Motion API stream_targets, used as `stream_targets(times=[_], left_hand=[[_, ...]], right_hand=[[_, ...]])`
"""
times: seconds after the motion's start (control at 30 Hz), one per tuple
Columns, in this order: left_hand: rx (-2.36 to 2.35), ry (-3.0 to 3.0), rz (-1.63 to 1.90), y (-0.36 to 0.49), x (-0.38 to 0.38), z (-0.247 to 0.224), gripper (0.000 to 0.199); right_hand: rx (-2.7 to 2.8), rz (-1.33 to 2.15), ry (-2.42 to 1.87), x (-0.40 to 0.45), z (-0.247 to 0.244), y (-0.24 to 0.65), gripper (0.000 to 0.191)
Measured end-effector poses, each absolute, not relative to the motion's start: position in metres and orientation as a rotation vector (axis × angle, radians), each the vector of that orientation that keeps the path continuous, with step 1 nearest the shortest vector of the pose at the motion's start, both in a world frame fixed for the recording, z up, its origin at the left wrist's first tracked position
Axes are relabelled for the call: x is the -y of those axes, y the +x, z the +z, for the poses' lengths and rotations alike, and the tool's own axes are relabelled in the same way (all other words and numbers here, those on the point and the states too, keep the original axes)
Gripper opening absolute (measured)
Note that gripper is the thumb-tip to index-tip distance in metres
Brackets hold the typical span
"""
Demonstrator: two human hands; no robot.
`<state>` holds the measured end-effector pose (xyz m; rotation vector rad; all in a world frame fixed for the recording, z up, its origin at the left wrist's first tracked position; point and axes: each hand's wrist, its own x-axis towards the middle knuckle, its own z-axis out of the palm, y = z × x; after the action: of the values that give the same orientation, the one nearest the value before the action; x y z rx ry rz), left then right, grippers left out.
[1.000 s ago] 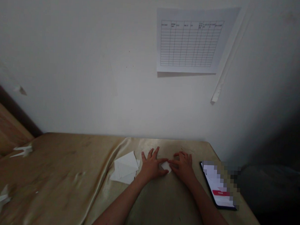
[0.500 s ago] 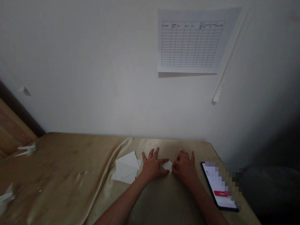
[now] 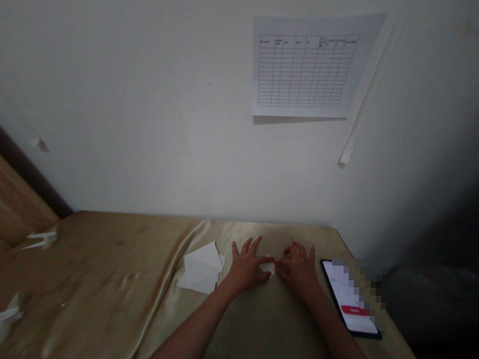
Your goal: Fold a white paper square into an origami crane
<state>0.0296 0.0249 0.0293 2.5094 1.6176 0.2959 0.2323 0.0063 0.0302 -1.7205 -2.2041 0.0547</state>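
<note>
A small folded white paper [image 3: 267,267] lies on the gold cloth between my two hands. My left hand [image 3: 245,267] has its fingers spread, with the index finger and thumb resting on the paper's left part. At the paper's right edge, my right hand [image 3: 299,266] pinches with thumb and index finger, its other fingers raised. Part of the paper is hidden under the fingers. Left of my left hand is a loose pile of white paper pieces [image 3: 202,268].
A lit phone [image 3: 349,295] lies near the table's right edge. Two folded white paper shapes [image 3: 44,238] [image 3: 5,317] are at the far left. A printed table sheet [image 3: 307,71] hangs on the wall behind. The gold cloth [image 3: 100,279] has a raised fold.
My left hand has shifted slightly right, its index finger now reaching across the paper to the right fingertips. My right hand has moved slightly right.
</note>
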Motion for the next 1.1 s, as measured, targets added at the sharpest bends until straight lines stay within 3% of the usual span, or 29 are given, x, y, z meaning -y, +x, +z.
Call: stream_targets(times=[0.53,1.1], left_hand=[[-1.691,2.423,0.214,0.029,-0.022,0.030,0.056],[-1.707,2.449,0.407,0.029,-0.018,0.032,0.051]], right_hand=[[2.256,0.015,-1.770,-0.005,0.041,0.226,0.019],[2.202,0.149,-1.708,-0.010,0.021,0.226,0.025]])
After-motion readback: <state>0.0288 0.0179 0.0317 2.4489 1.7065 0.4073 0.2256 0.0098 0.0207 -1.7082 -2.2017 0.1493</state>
